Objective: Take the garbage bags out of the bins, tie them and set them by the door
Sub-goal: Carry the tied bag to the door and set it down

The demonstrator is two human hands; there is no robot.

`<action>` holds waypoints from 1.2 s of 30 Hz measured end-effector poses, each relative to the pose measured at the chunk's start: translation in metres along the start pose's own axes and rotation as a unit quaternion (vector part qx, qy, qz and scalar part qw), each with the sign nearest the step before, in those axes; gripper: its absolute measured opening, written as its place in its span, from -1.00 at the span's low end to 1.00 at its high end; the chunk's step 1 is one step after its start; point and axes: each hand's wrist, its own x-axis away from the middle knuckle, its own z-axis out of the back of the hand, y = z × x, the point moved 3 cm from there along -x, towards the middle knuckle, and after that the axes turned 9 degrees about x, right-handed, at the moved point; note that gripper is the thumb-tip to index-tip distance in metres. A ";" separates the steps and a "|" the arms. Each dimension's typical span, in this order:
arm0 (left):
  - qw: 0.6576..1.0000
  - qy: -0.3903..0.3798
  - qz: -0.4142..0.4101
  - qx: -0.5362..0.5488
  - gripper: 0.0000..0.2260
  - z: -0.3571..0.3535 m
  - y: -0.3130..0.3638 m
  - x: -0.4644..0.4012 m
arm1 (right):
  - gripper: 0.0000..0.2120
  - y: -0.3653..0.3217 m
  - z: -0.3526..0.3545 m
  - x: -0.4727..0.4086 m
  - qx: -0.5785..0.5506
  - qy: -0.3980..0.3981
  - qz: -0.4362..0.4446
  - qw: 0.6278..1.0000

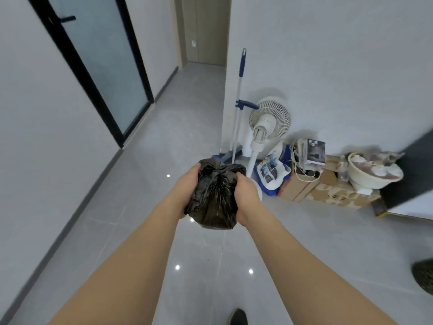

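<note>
We hold the black garbage bag in the air above the grey floor, ahead of us at arm's length. Left hand and right hand both curl round its gathered top. Beyond: fan, mop, cardboard boxes, then the far door

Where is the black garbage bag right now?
In the head view the black garbage bag is mid-frame, held up off the grey floor between the left hand and right hand, just in front of the white fan by the wall.
</note>
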 end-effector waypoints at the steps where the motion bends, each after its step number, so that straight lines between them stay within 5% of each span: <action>1: 1.000 -0.017 -0.002 -0.011 -0.60 -0.023 0.000 -0.002 | -0.59 -0.005 0.023 -0.002 -0.011 0.014 0.001 1.000; 9: 0.984 -0.151 0.030 -0.095 -0.69 -0.224 -0.029 -0.014 | -0.58 -0.030 0.223 0.012 -0.118 0.129 0.058 0.983; 14: 0.954 -0.231 0.087 -0.171 -0.49 -0.359 -0.081 -0.001 | -0.58 -0.010 0.353 0.058 -0.204 0.248 0.046 0.946; 22: 0.834 -0.445 0.136 -0.298 -0.57 -0.540 -0.193 0.105 | -0.67 0.057 0.528 0.178 -0.313 0.439 0.043 0.841; 30: 0.712 -0.568 0.187 -0.368 -0.55 -0.649 -0.300 0.234 | -0.68 0.133 0.633 0.314 -0.399 0.559 0.058 0.724; 36: 0.677 -0.595 0.179 -0.393 -0.59 -0.702 -0.352 0.296 | -0.68 0.172 0.698 0.369 -0.416 0.600 0.054 0.681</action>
